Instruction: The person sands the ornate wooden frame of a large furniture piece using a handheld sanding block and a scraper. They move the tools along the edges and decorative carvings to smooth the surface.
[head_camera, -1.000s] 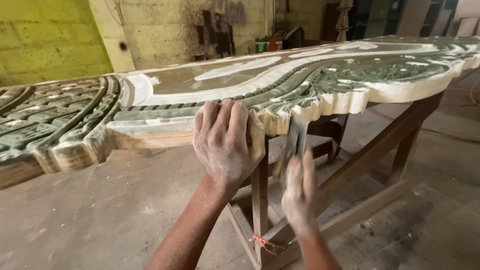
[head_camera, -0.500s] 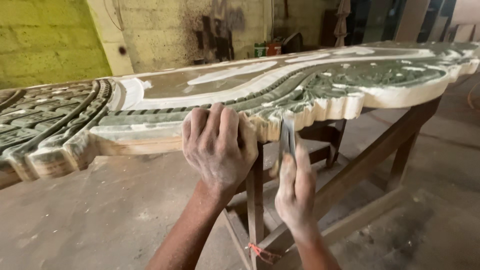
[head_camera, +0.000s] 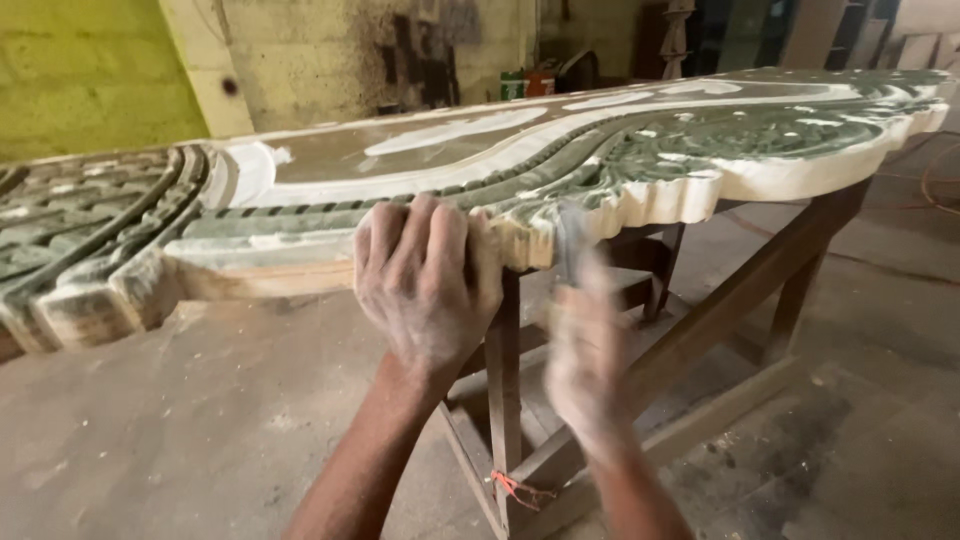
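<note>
Carved panel (head_camera: 620, 160), green-tinted with pale scalloped edges, lies flat across a wooden trestle (head_camera: 700, 330) serving as desk. My left hand (head_camera: 425, 285) is clamped over the panel's near edge, fingers curled on top. Right hand (head_camera: 590, 350) is blurred with motion just below that edge, closed round a thin flat strip, grey, probably sandpaper or a blade; I cannot tell which.

Against half a second ago: right hand has dropped lower and smeared, so I judge a rubbing stroke on the edge is under way. Left hand has not shifted along the edge.
</note>
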